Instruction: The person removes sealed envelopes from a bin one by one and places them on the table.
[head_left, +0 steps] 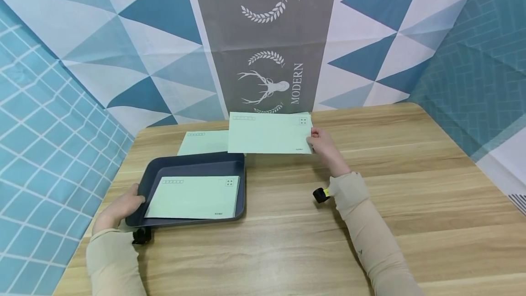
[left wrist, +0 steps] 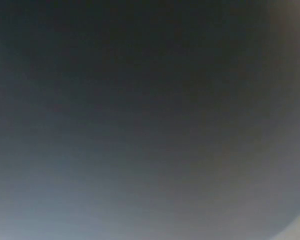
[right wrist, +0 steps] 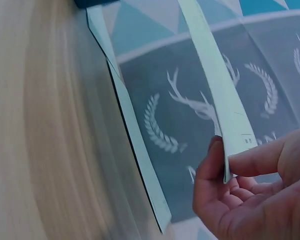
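Note:
My right hand pinches the right end of a pale green envelope between thumb and fingers. In the right wrist view the held envelope shows nearly edge-on, raised over another envelope lying on the table. A dark blue-grey tray stands at the left, with my left hand gripping its left rim, thumb over the edge. Inside the tray lies a small stack of pale green envelopes. The left wrist view is dark and blurred.
Behind the tray, a pale green envelope lies on the wooden table, partly covered by the tray's back rim and the held envelope. A patterned cloth hangs at the table's back edge.

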The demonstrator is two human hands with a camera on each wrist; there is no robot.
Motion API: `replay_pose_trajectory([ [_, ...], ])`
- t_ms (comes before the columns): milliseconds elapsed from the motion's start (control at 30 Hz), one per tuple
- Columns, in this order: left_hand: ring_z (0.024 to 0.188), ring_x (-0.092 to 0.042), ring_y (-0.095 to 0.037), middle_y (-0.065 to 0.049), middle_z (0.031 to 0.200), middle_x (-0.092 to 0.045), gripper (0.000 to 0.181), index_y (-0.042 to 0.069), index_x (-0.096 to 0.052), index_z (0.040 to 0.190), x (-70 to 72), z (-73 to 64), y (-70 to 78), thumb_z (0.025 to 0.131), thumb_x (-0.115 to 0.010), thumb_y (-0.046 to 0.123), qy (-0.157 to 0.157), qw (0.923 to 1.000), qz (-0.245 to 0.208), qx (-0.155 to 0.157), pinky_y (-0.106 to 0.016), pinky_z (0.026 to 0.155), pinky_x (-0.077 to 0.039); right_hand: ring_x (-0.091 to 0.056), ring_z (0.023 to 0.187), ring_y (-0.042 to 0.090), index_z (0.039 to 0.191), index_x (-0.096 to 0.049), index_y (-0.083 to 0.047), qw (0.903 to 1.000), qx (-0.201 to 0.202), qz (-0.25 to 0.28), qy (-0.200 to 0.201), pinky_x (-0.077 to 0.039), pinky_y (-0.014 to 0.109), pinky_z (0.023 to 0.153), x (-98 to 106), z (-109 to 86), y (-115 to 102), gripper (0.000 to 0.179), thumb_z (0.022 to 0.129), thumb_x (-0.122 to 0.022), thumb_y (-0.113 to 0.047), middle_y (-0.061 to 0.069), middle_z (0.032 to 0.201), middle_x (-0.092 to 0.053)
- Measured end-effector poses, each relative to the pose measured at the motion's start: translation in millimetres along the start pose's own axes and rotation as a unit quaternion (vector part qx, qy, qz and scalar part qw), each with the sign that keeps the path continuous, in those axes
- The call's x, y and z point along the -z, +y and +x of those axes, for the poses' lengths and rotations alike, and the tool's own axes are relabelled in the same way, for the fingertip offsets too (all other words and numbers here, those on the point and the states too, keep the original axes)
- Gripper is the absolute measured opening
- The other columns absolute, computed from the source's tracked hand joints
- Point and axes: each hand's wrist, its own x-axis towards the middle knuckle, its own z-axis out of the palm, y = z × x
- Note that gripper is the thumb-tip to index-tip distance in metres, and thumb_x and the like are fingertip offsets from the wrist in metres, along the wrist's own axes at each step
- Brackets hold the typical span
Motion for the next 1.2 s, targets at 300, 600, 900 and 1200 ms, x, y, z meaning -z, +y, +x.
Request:
replay_pose_trajectory([
  [300, 0.116, -0.023, -0.049, -0.043, 0.128, -0.019, 0.050, -0.022, -0.012, 0.125, 0.3, 0.2, 1.2, 0.086, -0.027, 0.006, -0.008, 0.9999, -0.013, 0.004, -0.061, 0.098, -0.023, -0.045, 0.068, 0.014, 0.117, -0.044, 0.014, 0.9939, -0.014, -0.109, -0.001, -0.037, 0.021, 0.055, 27, 6.3, 15, 0.034, 0.086, -0.032, 0.002, 0.017, 0.100, -0.049],
  [600, 0.114, -0.026, -0.049, -0.042, 0.126, -0.022, 0.047, -0.022, -0.015, 0.123, 0.7, 0.8, 1.8, 0.087, -0.026, 0.006, -0.005, 0.9999, -0.009, 0.005, -0.061, 0.096, -0.025, -0.046, 0.079, 0.019, 0.122, -0.041, 0.012, 0.9933, -0.040, -0.108, 0.008, -0.035, 0.021, 0.058, 34, 6.7, 19, 0.038, 0.088, -0.029, 0.002, 0.021, 0.112, -0.046],
  [900, 0.115, -0.024, -0.049, -0.043, 0.127, -0.019, 0.047, -0.022, -0.014, 0.123, 0.9, -0.6, 1.9, 0.087, -0.026, 0.007, -0.009, 0.9999, -0.010, 0.008, -0.061, 0.096, -0.024, -0.041, 0.076, 0.019, 0.125, -0.038, 0.013, 0.9926, -0.051, -0.110, 0.001, -0.034, 0.021, 0.057, 30, 5.3, 21, 0.041, 0.086, -0.030, 0.004, 0.018, 0.107, -0.044],
  [1200, 0.110, -0.031, -0.046, -0.041, 0.123, -0.027, 0.043, -0.020, -0.021, 0.120, 0.6, 0.7, 1.5, 0.087, -0.027, 0.007, -0.003, 1.0000, 0.000, 0.008, -0.057, 0.092, -0.031, -0.045, 0.072, 0.017, 0.121, -0.040, 0.012, 0.9910, -0.056, -0.121, 0.000, -0.036, 0.021, 0.054, 26, 7.0, 22, 0.039, 0.084, -0.033, 0.006, 0.021, 0.114, -0.046],
])
